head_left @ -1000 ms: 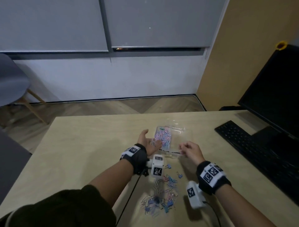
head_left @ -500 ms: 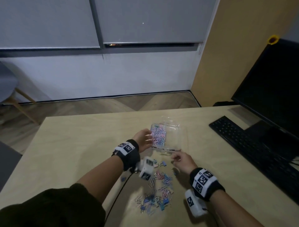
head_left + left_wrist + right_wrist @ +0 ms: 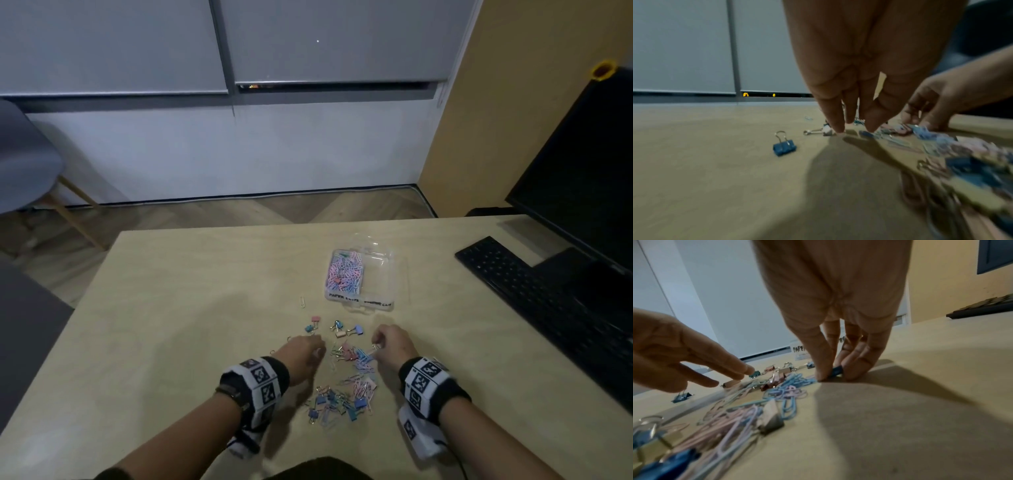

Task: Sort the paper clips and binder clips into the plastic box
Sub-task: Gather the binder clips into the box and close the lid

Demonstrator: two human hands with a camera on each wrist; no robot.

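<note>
The clear plastic box stands open at mid-table, with pink and blue paper clips filling its left compartment. Nearer me lies a mixed pile of paper clips and binder clips. My left hand reaches down at the pile's left edge with straight fingers touching the table next to a pale binder clip, and it holds nothing. My right hand is at the pile's right edge. Its thumb and fingers pinch a small blue binder clip against the table.
A blue binder clip lies apart, left of the pile. One loose paper clip lies left of the box. A black keyboard and monitor fill the right side. A grey chair stands beyond the table's left.
Both hands drew back from the box to the pile. The left hand left the paper clip compartment and came down to the table. The right hand closed on a blue binder clip.
</note>
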